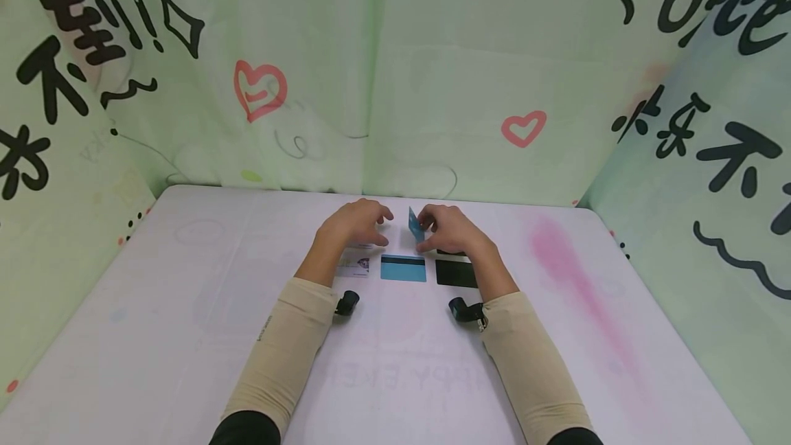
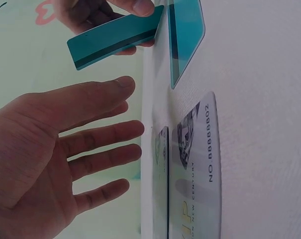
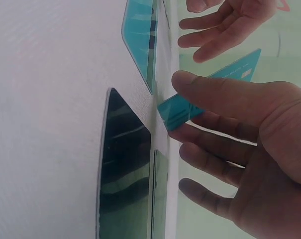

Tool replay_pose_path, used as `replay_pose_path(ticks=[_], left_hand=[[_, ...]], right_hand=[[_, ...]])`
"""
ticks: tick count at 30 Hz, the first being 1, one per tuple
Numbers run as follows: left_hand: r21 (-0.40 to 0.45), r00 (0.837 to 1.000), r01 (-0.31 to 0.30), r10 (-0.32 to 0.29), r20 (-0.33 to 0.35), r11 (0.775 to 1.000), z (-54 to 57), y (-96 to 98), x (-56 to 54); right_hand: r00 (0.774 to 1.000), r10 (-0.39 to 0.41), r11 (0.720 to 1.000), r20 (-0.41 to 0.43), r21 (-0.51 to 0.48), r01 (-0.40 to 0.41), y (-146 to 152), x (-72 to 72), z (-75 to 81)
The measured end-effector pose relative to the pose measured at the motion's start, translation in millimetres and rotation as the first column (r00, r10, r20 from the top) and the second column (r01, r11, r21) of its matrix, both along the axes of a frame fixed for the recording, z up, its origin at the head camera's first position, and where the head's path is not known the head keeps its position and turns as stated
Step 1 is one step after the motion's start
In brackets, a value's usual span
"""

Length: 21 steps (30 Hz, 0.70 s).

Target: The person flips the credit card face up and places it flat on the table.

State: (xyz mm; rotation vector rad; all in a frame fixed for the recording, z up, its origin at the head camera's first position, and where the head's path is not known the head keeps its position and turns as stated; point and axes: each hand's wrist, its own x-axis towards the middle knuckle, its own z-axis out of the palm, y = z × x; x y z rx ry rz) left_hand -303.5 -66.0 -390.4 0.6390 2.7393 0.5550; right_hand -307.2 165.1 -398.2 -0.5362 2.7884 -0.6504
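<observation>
Head view: my R hand [image 1: 454, 225] pinches a tilted blue card [image 1: 415, 224] by one end, thumb + fingers, just past the flat striped card [image 1: 404, 270] on the table [image 1: 395, 369]; my L hand [image 1: 358, 222], fingers spread, is beyond its L end. White cards [image 1: 355, 268] lie L of the flat striped card, black cards [image 1: 456, 274] R.

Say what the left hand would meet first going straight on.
Probably the raised blue card held by the right hand, judging from the head view; depth is unclear, so the left hand might touch the tabletop first.
</observation>
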Motion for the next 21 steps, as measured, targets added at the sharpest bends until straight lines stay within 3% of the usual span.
replay_pose_path(ticks=[21], left_hand=[[0.027, 1.000, 0.004, -0.004, -0.021, 1.000, -3.2, 2.2, -0.4]], right_hand=[[1.000, 0.011, 1.000, 0.001, 0.021, -0.012, -1.3, -1.1, -3.3]])
